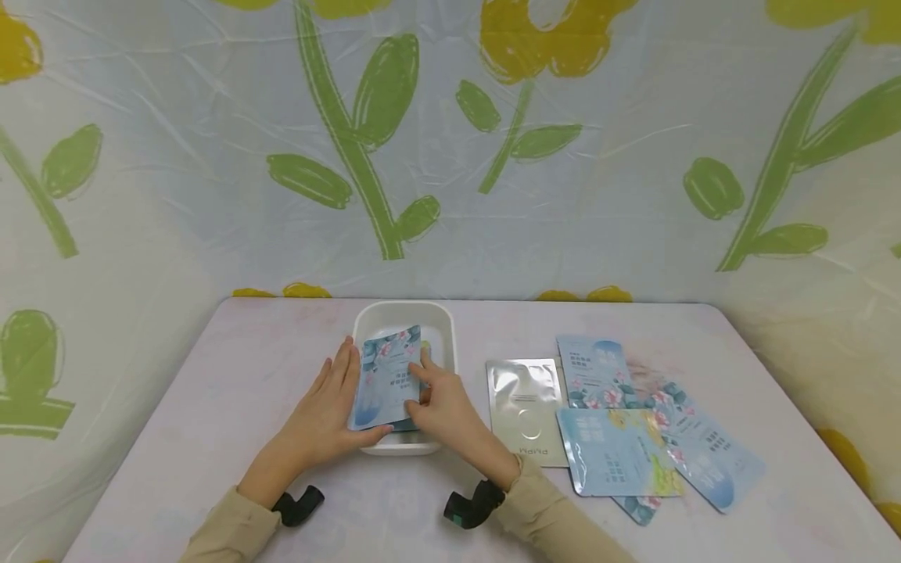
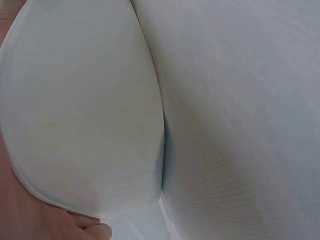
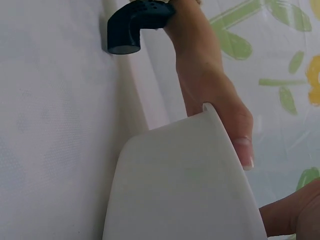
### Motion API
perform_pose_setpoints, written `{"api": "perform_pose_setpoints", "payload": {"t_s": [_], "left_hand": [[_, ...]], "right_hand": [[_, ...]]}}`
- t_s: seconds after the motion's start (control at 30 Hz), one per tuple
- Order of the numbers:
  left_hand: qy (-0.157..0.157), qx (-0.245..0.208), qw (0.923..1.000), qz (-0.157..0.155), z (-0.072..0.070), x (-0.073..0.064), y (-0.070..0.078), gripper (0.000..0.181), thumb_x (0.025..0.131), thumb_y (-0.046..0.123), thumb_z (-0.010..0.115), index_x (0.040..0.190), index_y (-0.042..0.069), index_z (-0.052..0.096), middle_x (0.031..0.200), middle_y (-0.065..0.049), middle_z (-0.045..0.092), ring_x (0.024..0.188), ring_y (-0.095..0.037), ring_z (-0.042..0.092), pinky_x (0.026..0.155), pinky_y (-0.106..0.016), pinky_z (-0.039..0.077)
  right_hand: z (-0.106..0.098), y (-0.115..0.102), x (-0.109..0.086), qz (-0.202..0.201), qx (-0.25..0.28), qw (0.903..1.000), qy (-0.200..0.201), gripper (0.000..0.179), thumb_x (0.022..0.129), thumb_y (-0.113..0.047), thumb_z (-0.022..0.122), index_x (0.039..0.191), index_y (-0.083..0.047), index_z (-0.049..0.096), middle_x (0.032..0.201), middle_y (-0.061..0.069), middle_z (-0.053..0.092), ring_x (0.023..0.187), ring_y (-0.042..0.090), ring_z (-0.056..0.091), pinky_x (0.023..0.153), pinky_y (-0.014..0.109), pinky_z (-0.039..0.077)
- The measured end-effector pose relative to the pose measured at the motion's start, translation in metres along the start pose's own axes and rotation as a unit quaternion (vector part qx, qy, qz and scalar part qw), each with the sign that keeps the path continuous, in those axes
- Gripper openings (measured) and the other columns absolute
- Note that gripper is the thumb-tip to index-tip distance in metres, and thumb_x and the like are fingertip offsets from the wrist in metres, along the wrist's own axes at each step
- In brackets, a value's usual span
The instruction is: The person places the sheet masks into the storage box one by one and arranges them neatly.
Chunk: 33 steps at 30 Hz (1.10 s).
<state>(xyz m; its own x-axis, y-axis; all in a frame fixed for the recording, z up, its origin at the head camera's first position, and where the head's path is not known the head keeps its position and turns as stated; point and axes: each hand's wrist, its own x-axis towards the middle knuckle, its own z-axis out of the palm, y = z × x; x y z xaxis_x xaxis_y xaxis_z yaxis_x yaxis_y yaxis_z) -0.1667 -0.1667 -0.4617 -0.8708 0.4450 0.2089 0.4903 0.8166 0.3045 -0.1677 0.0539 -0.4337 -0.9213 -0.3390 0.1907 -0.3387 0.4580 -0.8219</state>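
Note:
A blue floral sachet (image 1: 385, 383), flat like a sheet mask packet, lies tilted over a white plastic tray (image 1: 405, 450). My right hand (image 1: 449, 407) pinches its right edge, thumb and forefinger bent there. Along the left edge of the sachet, my left hand (image 1: 318, 408) has its fingers stretched out beside the tray rim, while the thumb touches the lower edge. Another sachet shows partly beneath; how many lie inside is hidden. The tray's outer wall (image 2: 85, 110) fills much of the left wrist view. In the right wrist view, the left hand (image 3: 215, 95) is at the tray's rim.
Right of the tray lie a silver-and-beige sachet (image 1: 526, 410) and an overlapping group: a blue yellow-flowered sachet (image 1: 612, 453), a blue floral sachet at the back (image 1: 598, 367) and one slanting right (image 1: 711, 446). A flower-printed curtain (image 1: 563, 234) hangs behind the table.

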Motion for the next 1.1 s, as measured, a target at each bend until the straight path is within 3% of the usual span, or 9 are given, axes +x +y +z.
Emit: {"api": "perform_pose_setpoints", "payload": {"t_s": [0.1,0.17,0.23,0.4,0.57,0.8,1.1], "left_hand": [[0.000,-0.002,1.0000,0.003,0.000,0.000,0.000,0.125,0.081,0.074,0.061,0.155,-0.010,0.006,0.163,-0.023,-0.004,0.151,-0.032,0.005,0.119,-0.054,0.015],[-0.001,0.000,1.0000,0.004,0.000,0.000,0.000,0.124,0.081,0.073,0.061,0.154,-0.010,0.006,0.163,-0.023,-0.004,0.151,-0.032,0.004,0.119,-0.054,0.015],[-0.003,-0.001,1.0000,0.003,-0.001,0.001,0.000,0.124,0.081,0.073,0.061,0.154,-0.010,0.006,0.163,-0.023,-0.005,0.151,-0.032,0.003,0.119,-0.054,0.015],[-0.003,-0.003,1.0000,0.002,-0.001,0.002,0.000,0.124,0.081,0.073,0.061,0.154,-0.010,0.005,0.163,-0.024,-0.004,0.151,-0.033,0.004,0.119,-0.055,0.016],[-0.004,-0.005,1.0000,0.001,-0.001,0.002,0.000,0.124,0.081,0.072,0.063,0.154,-0.011,0.006,0.163,-0.025,-0.003,0.151,-0.034,0.004,0.119,-0.055,0.015],[0.007,-0.002,1.0000,-0.002,0.001,0.001,0.000,0.125,0.080,0.075,0.060,0.155,-0.009,0.005,0.162,-0.027,0.000,0.151,-0.035,0.007,0.118,-0.056,0.017],[-0.003,-0.005,1.0000,-0.007,-0.001,0.001,0.001,0.127,0.080,0.075,0.061,0.156,-0.005,-0.002,0.163,-0.025,-0.004,0.151,-0.032,0.004,0.119,-0.055,0.015]], "right_hand": [[0.002,0.002,0.000,-0.014,-0.067,0.9976,-0.014,0.058,0.081,0.001,0.069,0.134,0.016,0.051,0.149,0.039,0.028,0.085,0.026,0.068,0.071,0.030,0.058],[0.004,0.002,0.001,-0.027,-0.106,0.9938,-0.022,0.058,0.083,-0.004,0.070,0.133,0.017,0.051,0.148,0.043,0.024,0.113,0.039,0.061,0.090,0.041,0.056],[0.007,0.002,0.001,-0.034,-0.136,0.9899,-0.025,0.058,0.084,-0.007,0.071,0.133,0.017,0.052,0.148,0.044,0.021,0.128,0.044,0.047,0.100,0.047,0.048],[0.011,0.001,-0.002,-0.038,-0.182,0.9824,-0.018,0.059,0.084,-0.013,0.073,0.133,0.014,0.054,0.149,0.044,0.019,0.118,0.044,0.056,0.092,0.047,0.054],[0.016,-0.001,-0.002,-0.029,-0.231,0.9724,-0.013,0.064,0.079,-0.020,0.079,0.131,0.010,0.058,0.147,0.047,0.022,0.116,0.047,0.058,0.092,0.049,0.054],[0.020,-0.003,0.004,0.017,-0.292,0.9544,-0.061,0.060,0.080,-0.032,0.079,0.122,0.008,0.064,0.140,0.048,0.034,0.126,0.055,0.046,0.100,0.055,0.047],[0.020,-0.005,0.004,0.029,-0.287,0.9547,-0.073,0.068,0.082,-0.034,0.078,0.130,0.009,0.058,0.143,0.050,0.024,0.131,0.056,0.039,0.105,0.053,0.044]]}}
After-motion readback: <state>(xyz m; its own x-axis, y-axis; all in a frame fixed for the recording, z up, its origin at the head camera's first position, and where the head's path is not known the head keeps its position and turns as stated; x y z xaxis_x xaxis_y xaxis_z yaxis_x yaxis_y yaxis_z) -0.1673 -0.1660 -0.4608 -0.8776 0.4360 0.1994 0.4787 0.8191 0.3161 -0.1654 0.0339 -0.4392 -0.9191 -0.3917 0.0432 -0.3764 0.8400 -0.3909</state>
